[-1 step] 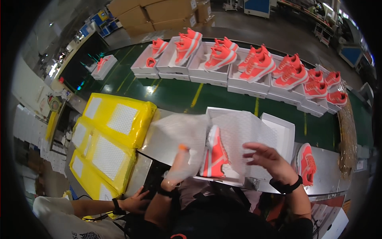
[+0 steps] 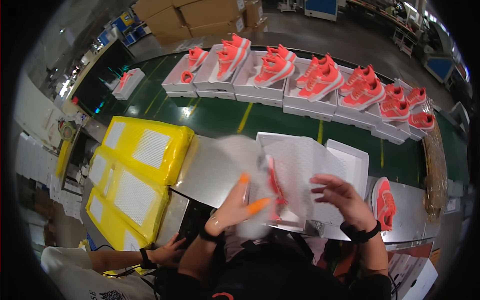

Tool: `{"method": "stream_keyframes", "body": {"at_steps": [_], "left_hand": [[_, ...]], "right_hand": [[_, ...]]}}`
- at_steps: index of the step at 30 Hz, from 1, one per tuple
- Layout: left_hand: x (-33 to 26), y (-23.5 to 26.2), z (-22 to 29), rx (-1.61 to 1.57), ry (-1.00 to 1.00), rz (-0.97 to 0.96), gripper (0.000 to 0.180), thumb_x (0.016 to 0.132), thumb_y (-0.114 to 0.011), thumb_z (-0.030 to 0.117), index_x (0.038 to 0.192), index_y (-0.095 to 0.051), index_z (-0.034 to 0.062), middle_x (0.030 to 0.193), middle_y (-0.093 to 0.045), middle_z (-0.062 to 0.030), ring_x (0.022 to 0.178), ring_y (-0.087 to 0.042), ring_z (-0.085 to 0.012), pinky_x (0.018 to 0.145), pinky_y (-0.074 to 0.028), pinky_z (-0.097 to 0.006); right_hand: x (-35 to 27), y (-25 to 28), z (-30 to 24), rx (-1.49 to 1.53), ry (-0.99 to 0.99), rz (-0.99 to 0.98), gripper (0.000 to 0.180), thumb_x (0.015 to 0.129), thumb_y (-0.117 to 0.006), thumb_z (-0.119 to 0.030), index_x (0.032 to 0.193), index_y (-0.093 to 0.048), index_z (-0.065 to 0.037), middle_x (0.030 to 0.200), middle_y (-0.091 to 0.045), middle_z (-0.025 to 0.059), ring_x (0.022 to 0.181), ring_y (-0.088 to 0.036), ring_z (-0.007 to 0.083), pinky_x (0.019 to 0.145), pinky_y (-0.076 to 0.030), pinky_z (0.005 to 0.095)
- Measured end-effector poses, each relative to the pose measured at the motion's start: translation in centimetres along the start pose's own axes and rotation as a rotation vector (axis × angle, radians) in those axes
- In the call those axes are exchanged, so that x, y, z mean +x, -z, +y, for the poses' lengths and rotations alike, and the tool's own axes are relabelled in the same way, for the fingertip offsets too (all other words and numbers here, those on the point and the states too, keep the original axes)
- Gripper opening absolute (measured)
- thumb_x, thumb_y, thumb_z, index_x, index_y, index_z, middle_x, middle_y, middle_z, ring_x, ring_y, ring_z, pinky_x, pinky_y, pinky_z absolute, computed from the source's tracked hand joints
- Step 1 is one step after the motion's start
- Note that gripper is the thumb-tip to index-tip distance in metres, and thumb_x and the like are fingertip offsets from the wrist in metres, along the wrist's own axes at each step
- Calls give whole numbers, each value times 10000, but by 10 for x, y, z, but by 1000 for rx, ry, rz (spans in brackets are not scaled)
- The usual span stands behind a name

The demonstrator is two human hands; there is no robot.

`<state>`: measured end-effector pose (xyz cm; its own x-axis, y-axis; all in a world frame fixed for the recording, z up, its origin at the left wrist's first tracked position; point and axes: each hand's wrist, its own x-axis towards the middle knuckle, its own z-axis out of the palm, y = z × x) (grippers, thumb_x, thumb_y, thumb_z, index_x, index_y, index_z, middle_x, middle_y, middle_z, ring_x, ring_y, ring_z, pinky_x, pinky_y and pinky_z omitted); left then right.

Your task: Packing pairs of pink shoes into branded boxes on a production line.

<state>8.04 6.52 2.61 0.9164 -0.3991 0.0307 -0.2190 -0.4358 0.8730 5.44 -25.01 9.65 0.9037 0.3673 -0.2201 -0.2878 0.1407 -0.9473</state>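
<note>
A coral-red sneaker (image 2: 274, 182) lies in an open white shoebox (image 2: 261, 136), partly hidden by thin, translucent wrapping paper (image 2: 304, 155). My left hand (image 2: 231, 206), with orange coverings on two fingertips, touches the blurred left flap of that paper at the box's left side. Its thumb and index finger are spread. Over the right side of the paper hovers my right hand (image 2: 342, 196), its fingers stretched apart and nothing in its grasp. Right of that hand, a second coral sneaker (image 2: 384, 204) stands on the metal table. The white box lid (image 2: 357, 150) sits behind.
Yellow-wrapped packs of white sheets (image 2: 142, 147) lie at left. Along the green belt (image 2: 215, 117) stand several white boxes (image 2: 259, 95) with coral sneakers. A co-worker's hand (image 2: 167, 252) rests at lower left. Brown cartons (image 2: 210, 17) are stacked far off.
My left hand has moved right and up toward the shoe, and the left paper flap has swung over part of it. My right hand has hardly moved.
</note>
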Motion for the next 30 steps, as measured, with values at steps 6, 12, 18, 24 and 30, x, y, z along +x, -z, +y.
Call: {"method": "stream_keyframes", "body": {"at_steps": [6,12,18,24,30], "left_hand": [[76,-74,20,790,-118,-538,988,778,-761,443,1490,-284,-49,1516,-279,-331,1413,-293,-456,1163,-253,-487],[97,-76,27,883,-74,-630,953,729,-770,529,1402,-429,-54,1492,-335,-311,1399,-326,-423,1130,-285,-529],[110,-86,19,1224,-95,-659,904,672,-774,597,1313,-572,-7,1438,-436,-253,1386,-346,-425,1125,-191,-644],[99,-67,44,1267,-137,-557,765,695,-769,566,1253,-637,60,1354,-535,-220,1371,-368,-448,1150,-116,-636],[84,-48,62,807,-338,-191,559,812,-728,383,1253,-603,63,1226,-628,-177,1158,-592,-333,1049,-395,-480]], "right_hand": [[-63,87,38,-291,217,583,418,911,-656,-76,1318,-568,-35,1202,-602,55,1106,-547,121,914,-448,253],[-173,172,110,-1517,159,1058,508,749,-772,-109,1208,-566,-39,1350,-495,211,1175,-553,305,996,-451,374],[-161,145,136,-1078,99,1147,607,661,-814,-56,1193,-521,-43,1503,-340,195,1153,-552,364,974,-467,389],[-194,162,154,-1284,115,1090,388,659,-823,-34,926,-544,-1,1382,-485,225,1018,-634,330,835,-512,351],[-184,149,97,-918,254,1199,290,684,-790,-2,830,-541,16,1158,-642,246,970,-644,390,806,-497,331]]}}
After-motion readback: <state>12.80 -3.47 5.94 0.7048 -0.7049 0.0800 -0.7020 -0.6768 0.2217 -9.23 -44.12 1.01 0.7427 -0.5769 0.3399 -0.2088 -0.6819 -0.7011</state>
